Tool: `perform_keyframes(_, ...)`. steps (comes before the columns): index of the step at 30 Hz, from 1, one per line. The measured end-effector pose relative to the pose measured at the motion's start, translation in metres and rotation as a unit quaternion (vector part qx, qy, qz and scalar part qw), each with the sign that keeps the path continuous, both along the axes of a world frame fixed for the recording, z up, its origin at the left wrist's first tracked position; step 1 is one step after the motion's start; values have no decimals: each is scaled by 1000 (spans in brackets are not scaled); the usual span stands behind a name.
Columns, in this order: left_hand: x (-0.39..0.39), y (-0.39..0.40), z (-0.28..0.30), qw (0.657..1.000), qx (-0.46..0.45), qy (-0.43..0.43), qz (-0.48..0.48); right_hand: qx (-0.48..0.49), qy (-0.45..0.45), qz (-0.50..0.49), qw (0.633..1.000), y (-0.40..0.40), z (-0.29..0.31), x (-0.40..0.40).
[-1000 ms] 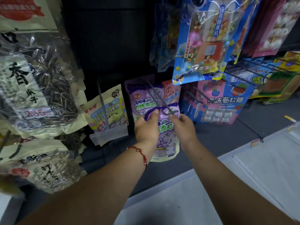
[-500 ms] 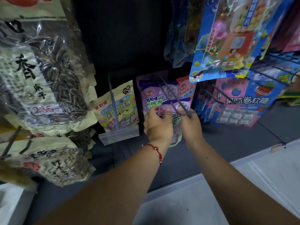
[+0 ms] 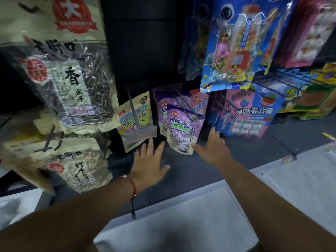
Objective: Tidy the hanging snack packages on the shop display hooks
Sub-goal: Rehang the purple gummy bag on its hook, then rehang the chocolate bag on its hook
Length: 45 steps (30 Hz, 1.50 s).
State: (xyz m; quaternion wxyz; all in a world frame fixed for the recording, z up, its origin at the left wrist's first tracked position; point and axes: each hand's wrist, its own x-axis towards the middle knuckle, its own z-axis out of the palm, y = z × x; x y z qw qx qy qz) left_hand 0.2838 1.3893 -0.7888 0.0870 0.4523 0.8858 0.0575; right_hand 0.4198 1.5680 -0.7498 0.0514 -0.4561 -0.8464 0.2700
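Observation:
A purple snack pouch (image 3: 181, 130) with a cartoon animal hangs from a metal display hook (image 3: 187, 106) in the middle of the rack, in front of more purple and pink pouches. My left hand (image 3: 151, 160) hovers below and left of it, fingers spread, holding nothing. On the pouch's lower right is my right hand (image 3: 212, 148), fingers straight; its thumb tip is at the pouch's bottom edge. I cannot tell whether the thumb touches it.
A yellow candy pouch (image 3: 135, 117) hangs left of the purple one behind a clear price tag. Sunflower seed bags (image 3: 72, 88) fill the left side. A blue toy candy pack (image 3: 234, 50) and pink soft-candy packs (image 3: 252, 113) hang right. A white shelf ledge (image 3: 181, 211) runs below.
Both hands held the purple pouch's top at the hook before. Now they have let go and dropped below it with fingers spread. The pouch hangs on the hook.

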Motion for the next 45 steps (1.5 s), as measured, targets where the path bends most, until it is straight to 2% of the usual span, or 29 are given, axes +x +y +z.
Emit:
perform_keyframes(2,-6,-22,-3,998,-20,58,-19,8,-45,-24,999,-9,8,7)
perform_keyframes(5,-13,-54,5,995,-25,94,-38,13,-138,-10,990,-37,14,11)
perform_keyframes(9,-9,-108,23,991,-9,113,-73,65,-252,71,963,-103,18,9)
perform_keyframes(11,-8,-138,28,987,-20,140,-78,95,-276,137,947,-136,26,-2)
perform_keyframes(14,-14,-180,39,984,-32,164,-59,141,-249,268,920,-182,43,-26)
perform_keyframes(17,-17,-215,54,983,-41,175,-36,142,-208,348,903,-213,52,-48)
perform_keyframes(24,-9,-359,69,970,-131,154,136,135,-153,471,859,-288,64,-92)
perform_keyframes(28,-16,-426,84,963,-120,142,197,128,-137,524,831,-332,66,-108)
perform_keyframes(35,-38,-488,92,955,-126,176,204,142,-138,553,810,-393,57,-136)
perform_keyframes(37,-38,-505,80,954,-128,148,226,146,-143,554,807,-411,50,-144)
perform_keyframes(42,-48,-542,53,948,-47,63,310,166,-154,562,795,-461,34,-172)
perform_keyframes(45,-65,-553,66,942,-26,86,323,174,-151,565,792,-492,31,-190)
